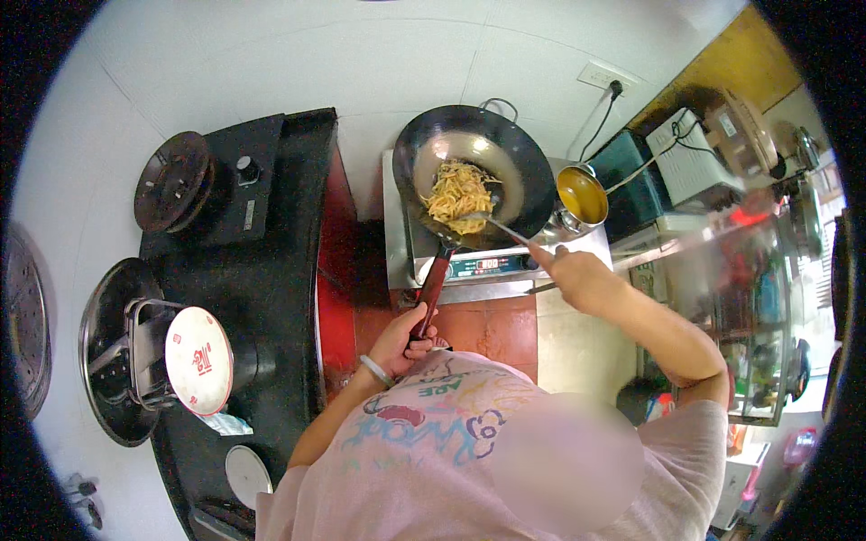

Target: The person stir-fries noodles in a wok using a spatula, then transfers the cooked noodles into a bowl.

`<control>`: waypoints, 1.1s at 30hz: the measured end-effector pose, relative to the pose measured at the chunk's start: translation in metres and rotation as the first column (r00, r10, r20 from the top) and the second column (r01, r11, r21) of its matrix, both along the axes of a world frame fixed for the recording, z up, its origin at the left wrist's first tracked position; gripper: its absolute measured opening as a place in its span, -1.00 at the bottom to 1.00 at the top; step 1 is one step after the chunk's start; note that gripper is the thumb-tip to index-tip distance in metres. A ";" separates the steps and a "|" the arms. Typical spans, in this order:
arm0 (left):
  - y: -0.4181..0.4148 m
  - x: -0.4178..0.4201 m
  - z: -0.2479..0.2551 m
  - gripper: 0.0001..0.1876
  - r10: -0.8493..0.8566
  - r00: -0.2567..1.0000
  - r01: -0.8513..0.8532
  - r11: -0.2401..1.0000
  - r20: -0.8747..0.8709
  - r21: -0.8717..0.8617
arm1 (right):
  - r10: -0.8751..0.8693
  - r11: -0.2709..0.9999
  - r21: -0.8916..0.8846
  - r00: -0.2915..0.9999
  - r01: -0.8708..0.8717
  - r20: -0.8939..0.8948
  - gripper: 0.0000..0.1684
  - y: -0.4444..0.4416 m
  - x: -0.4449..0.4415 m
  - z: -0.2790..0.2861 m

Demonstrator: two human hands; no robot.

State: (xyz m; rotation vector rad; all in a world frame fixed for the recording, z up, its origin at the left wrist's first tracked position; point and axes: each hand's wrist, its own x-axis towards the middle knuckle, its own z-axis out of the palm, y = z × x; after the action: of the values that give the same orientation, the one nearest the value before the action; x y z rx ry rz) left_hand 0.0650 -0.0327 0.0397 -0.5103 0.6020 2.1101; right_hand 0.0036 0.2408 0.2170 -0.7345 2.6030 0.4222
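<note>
My left hand (398, 341) is wrapped around the dark red handle (434, 278) of a round-bottomed wok (528, 186). A pale bangle sits on that wrist. The wok rests on an induction cooker (467, 270) with a lit display. Inside it lies a heap of yellowish shredded food (457, 193), gathered toward the handle side. From the right, my right hand (582, 276) grips a metal spatula (509, 231). The spatula's blade touches the near edge of the heap; the hand covers most of its handle.
A metal pot (583, 193) of yellow liquid stands right of the wok. On the left, a black counter (284, 297) carries a built-in burner (174, 181) and a white bowl with red writing (199, 365). Corded appliances (687, 159) and a glass-fronted cabinet (737, 338) are at right.
</note>
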 end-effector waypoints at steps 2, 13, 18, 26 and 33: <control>0.002 -0.001 0.003 -0.69 -0.007 1.000 0.007 1.000 0.001 -0.026 | -0.011 0.998 -0.070 0.997 0.005 -0.083 -0.19 0.005 -0.004 -0.032; -0.004 -0.002 -0.004 -0.68 -0.017 0.999 0.017 1.000 -0.027 0.011 | -0.288 0.955 -0.145 0.917 0.257 -0.274 -0.23 -0.006 -0.066 -0.072; 0.002 -0.004 -0.002 -0.69 -0.040 0.998 0.041 0.999 -0.038 0.031 | -0.375 0.919 -0.222 0.897 0.326 -0.234 -0.28 0.022 -0.124 -0.120; -0.001 -0.001 -0.001 -0.66 -0.013 1.000 0.013 0.999 0.011 0.051 | -0.485 0.759 -0.452 0.870 0.469 0.087 -0.32 -0.003 -0.028 -0.102; 0.000 -0.001 0.006 -0.62 -0.015 1.000 0.015 1.000 0.003 -0.002 | -0.436 0.774 -0.438 0.887 0.457 0.154 -0.33 0.015 0.040 -0.027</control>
State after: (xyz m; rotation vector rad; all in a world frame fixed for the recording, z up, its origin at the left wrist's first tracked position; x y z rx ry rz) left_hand 0.0635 -0.0329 0.0456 -0.5083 0.6043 2.0949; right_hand 0.0438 0.2557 0.1898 -0.2199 2.7397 -0.3746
